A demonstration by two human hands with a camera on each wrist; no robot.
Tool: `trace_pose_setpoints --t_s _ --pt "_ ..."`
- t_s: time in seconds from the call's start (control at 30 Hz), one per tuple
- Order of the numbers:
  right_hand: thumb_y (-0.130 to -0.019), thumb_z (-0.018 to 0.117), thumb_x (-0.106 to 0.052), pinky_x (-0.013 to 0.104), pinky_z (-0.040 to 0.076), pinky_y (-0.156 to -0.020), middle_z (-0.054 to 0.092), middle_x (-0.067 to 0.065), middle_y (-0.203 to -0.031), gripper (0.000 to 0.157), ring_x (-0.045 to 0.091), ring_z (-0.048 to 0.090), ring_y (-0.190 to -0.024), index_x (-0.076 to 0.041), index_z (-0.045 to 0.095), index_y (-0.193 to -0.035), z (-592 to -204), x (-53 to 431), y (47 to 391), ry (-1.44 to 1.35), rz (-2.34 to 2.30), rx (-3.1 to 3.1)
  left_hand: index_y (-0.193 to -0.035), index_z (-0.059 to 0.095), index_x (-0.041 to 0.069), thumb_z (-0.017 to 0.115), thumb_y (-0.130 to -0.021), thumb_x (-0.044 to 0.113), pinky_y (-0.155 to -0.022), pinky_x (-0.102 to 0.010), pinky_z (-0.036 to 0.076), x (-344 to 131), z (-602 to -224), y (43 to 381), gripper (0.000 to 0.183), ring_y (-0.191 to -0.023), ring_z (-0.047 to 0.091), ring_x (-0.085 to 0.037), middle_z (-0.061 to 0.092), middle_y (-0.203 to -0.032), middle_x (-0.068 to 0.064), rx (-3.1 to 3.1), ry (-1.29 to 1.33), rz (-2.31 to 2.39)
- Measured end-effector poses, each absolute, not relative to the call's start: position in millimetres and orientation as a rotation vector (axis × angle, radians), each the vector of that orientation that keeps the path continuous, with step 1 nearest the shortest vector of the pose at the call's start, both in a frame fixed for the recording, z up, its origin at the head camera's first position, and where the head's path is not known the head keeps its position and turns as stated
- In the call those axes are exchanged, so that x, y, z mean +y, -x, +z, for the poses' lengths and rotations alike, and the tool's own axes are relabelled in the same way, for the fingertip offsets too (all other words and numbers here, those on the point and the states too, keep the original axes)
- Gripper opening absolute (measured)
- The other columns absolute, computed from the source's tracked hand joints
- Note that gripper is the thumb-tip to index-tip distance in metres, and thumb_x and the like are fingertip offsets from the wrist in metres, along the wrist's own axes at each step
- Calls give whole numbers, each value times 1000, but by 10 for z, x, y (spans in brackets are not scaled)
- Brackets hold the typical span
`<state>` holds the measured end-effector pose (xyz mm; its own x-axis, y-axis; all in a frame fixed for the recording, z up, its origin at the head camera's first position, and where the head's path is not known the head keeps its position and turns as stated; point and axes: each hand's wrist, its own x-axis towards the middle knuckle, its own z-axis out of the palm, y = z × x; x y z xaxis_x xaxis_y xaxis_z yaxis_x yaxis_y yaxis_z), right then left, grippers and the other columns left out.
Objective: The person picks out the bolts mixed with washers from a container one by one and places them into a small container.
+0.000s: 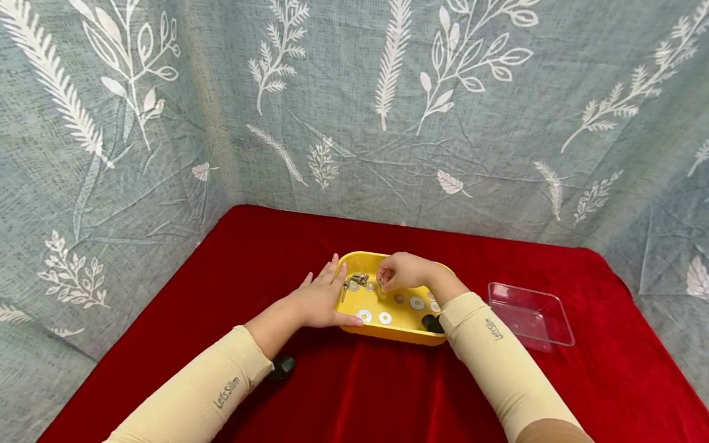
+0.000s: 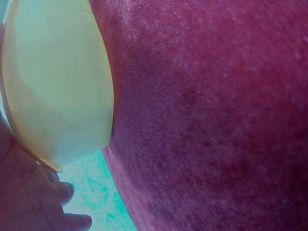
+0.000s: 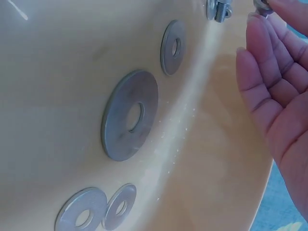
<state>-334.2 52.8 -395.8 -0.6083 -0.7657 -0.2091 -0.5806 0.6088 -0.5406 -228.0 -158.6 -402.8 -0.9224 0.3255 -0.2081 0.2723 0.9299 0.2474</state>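
Observation:
A yellow plastic tub [image 1: 388, 332] stands on the red cloth, with flat washers [image 1: 417, 303] and a cluster of small metal screws [image 1: 359, 280] inside. My left hand [image 1: 321, 301] rests on its left end, fingers spread along the rim and thumb at the near edge. In the left wrist view, the tub's outer wall [image 2: 57, 77] fills the left side above the fingers. Over the tub's inside, my right hand [image 1: 407, 271] pinches a small metal screw [image 3: 263, 6] between thumb and fingertips, which mostly hide it. Below these fingers several washers [image 3: 130, 115] lie in the tub.
A clear plastic box [image 1: 532, 314] sits right of the tub, beyond my right forearm. One black object [image 1: 432, 323] lies in the tub's near right corner; another black object [image 1: 282, 368] is on the cloth beside my left wrist. A patterned curtain [image 1: 354, 123] hangs behind the table.

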Motion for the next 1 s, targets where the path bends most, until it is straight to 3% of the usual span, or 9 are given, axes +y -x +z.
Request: trace_pose_setpoints --t_s 0.5,1.0 --pt "-79 72 -14 24 47 -68 61 -4 -79 14 10 56 -75 -11 64 -90 -3729 566 3292 1120 -668 2430 -146 -2 3 52 -68 77 -107 -54 10 -1563 -4006 2290 120 -139 -5 -24 -18 -150 -14 2828 -452 344" --pt "-80 72 -14 27 49 -68 63 -2 -78 15 13 58 -74 -9 64 -91 -3308 774 3203 1170 -814 2454 -145 0 0 50 -64 81 -108 -52 11 -1550 -3998 2288 125 -140 -1 -24 -13 -151 -16 2838 -456 335"
